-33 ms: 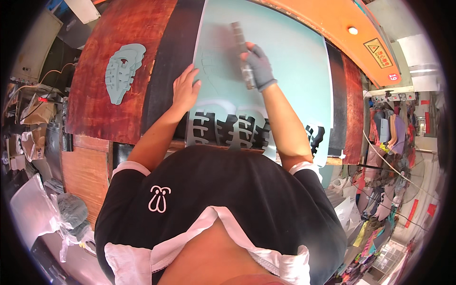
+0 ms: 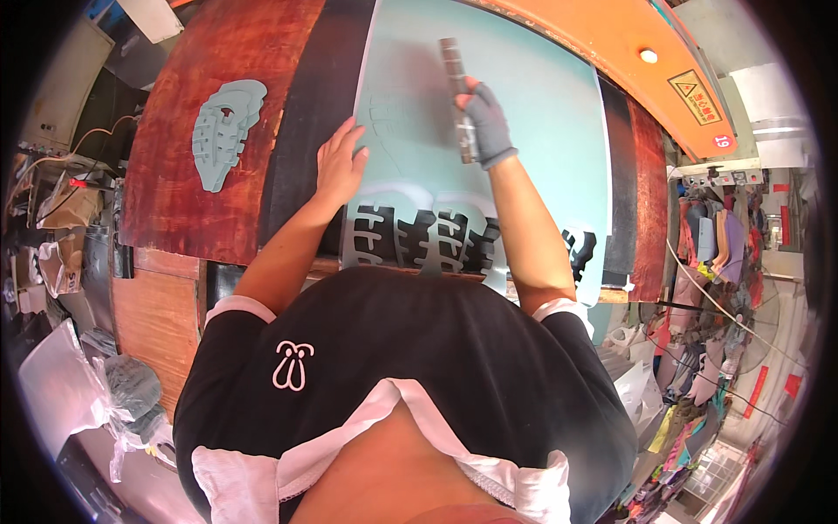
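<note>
Lining the near edge, cut-outs [image 2: 477, 251] pierce the pale-green sheet [image 2: 550, 131]; the left hand [image 2: 340, 166], fingers spread, is at its left side. Beyond, the gloved right hand [image 2: 487, 124] grips a cutting die [image 2: 453, 74] edge-up over it. Placement seems in hand; next calls for laying it flat on uncut sheet.

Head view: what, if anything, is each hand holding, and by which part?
Right hand: a long narrow piece, by its nearer half. Left hand: nothing visibly held.

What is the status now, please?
Right gloved hand gripping long narrow tool. Left hand open at left edge of pale green sheet. Cut pieces apart, on red board.
</note>
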The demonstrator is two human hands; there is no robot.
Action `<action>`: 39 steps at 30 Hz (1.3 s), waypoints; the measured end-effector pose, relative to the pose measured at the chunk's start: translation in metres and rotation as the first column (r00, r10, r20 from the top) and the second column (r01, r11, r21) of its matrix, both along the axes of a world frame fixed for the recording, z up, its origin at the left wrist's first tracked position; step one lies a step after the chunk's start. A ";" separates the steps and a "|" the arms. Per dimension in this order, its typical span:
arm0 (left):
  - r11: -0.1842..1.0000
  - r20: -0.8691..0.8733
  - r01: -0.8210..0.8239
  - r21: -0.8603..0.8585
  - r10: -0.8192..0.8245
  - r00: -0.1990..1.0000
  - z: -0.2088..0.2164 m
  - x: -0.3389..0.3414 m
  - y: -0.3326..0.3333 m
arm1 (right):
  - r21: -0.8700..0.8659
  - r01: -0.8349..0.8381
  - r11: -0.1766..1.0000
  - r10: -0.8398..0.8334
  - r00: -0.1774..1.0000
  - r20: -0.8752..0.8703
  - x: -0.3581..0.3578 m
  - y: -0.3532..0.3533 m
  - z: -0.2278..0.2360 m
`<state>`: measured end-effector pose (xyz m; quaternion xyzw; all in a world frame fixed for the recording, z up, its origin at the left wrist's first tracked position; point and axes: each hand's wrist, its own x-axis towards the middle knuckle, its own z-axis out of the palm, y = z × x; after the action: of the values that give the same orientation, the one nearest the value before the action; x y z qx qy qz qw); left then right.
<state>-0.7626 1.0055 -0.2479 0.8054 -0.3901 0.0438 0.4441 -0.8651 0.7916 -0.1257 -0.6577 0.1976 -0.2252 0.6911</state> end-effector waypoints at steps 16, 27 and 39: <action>1.000 0.015 0.009 0.024 -0.009 1.000 0.002 0.001 0.001 | -0.933 -0.170 0.318 -0.494 0.810 -0.316 -0.040 -0.011 -0.031; 1.000 0.035 0.011 0.010 -0.012 0.999 0.001 0.004 0.001 | -0.940 -0.199 0.276 -0.436 0.846 -0.307 -0.044 -0.015 -0.034; 0.976 -0.148 0.164 0.145 -0.143 0.979 0.026 -0.078 0.124 | -0.824 0.145 0.548 -0.624 0.727 -0.287 -0.256 0.009 -0.048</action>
<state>-0.8401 1.1292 -0.2215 0.8063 -0.4220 -0.0769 0.4073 -1.1209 0.8007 -0.1734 -0.8529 0.4222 -0.2397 0.1922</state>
